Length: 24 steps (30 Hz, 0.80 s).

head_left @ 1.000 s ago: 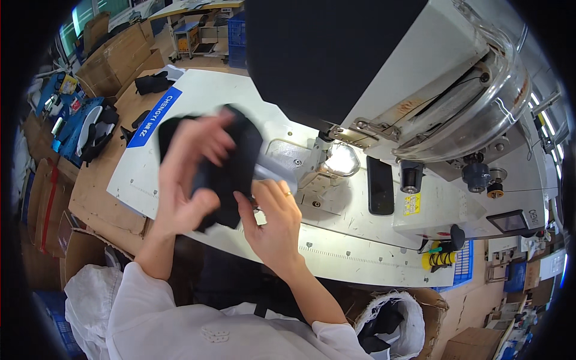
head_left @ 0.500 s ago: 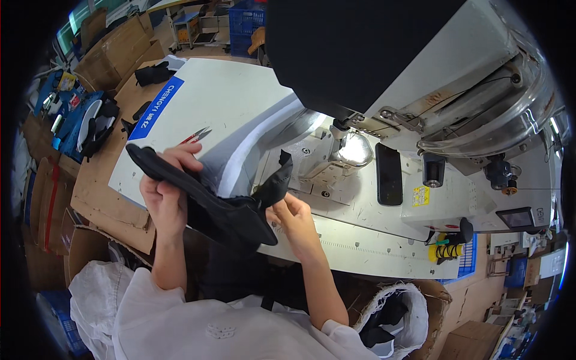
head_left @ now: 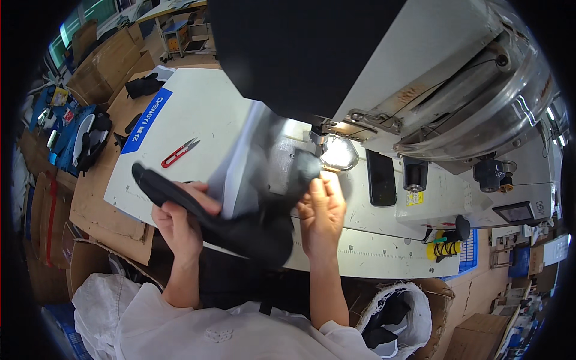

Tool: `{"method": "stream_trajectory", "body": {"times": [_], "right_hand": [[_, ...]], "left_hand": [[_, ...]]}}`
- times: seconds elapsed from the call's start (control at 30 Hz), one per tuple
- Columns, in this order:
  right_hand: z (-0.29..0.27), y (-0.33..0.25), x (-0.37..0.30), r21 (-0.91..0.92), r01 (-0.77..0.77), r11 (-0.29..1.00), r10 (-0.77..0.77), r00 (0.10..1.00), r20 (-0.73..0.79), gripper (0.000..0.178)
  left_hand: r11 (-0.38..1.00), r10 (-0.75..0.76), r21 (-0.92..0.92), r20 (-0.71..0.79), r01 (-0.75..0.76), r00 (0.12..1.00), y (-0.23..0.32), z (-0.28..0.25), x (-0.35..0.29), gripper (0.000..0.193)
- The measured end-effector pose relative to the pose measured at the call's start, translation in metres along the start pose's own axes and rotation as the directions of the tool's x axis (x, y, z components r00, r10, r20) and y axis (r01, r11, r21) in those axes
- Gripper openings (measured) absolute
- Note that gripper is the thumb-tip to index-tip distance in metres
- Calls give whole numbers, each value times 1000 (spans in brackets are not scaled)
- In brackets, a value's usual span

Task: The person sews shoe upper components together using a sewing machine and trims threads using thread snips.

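A black padded fabric piece (head_left: 204, 225) with a grey-and-white panel (head_left: 237, 165) hangs between my hands over the front edge of the sewing table. My left hand (head_left: 180, 225) is closed around its thick black edge. With fingers and thumb pinched together, my right hand (head_left: 324, 213) grips a black flap (head_left: 302, 174) of the same piece, just in front of the sewing machine's lit needle area (head_left: 339, 153). Motion blurs the flap and the lower part of the piece. Red-handled thread snips (head_left: 179, 153) lie on the table beyond my left hand.
The sewing machine head (head_left: 414, 78) overhangs the table from the right. A black phone (head_left: 381, 178) lies right of the needle. A yellow spool (head_left: 445, 249) sits at the right edge. Below it stands a white-lined bin (head_left: 417, 306) with black pieces; cardboard boxes (head_left: 108, 54) fill the left.
My right hand has moved up and right toward the needle, drawing the black flap along. My left hand has shifted slightly right and down, and the snips now show fully.
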State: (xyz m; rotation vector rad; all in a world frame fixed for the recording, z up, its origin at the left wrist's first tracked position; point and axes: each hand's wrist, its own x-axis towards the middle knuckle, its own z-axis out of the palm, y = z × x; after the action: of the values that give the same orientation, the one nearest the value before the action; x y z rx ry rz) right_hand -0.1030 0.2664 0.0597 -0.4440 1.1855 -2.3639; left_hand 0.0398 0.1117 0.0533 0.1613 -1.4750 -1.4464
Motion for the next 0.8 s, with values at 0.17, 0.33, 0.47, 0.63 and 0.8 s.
{"method": "stream_trajectory", "body": {"times": [0.17, 0.33, 0.47, 0.63, 0.8], "right_hand": [[3, -21, -7, -458, 267, 848, -331, 941, -65, 11], [-16, -23, 10, -534, 467, 705, -580, 813, -55, 18], [-14, -28, 8, -601, 355, 716, -526, 841, -131, 23], [-23, -23, 8, -677, 392, 623, -559, 828, -35, 14], [-22, -31, 9, -828, 346, 441, -564, 825, 45, 5]], "left_hand": [[976, -108, 194, 51, 96, 993, -22, 4, -6, 48], [955, -240, 247, 314, 165, 919, 3, 60, 21, 21], [911, -399, 269, 382, 312, 834, -1, 78, 35, 32], [885, -449, 311, 382, 346, 807, 0, 77, 41, 36], [893, -438, 296, 386, 340, 812, -1, 76, 45, 37]]}}
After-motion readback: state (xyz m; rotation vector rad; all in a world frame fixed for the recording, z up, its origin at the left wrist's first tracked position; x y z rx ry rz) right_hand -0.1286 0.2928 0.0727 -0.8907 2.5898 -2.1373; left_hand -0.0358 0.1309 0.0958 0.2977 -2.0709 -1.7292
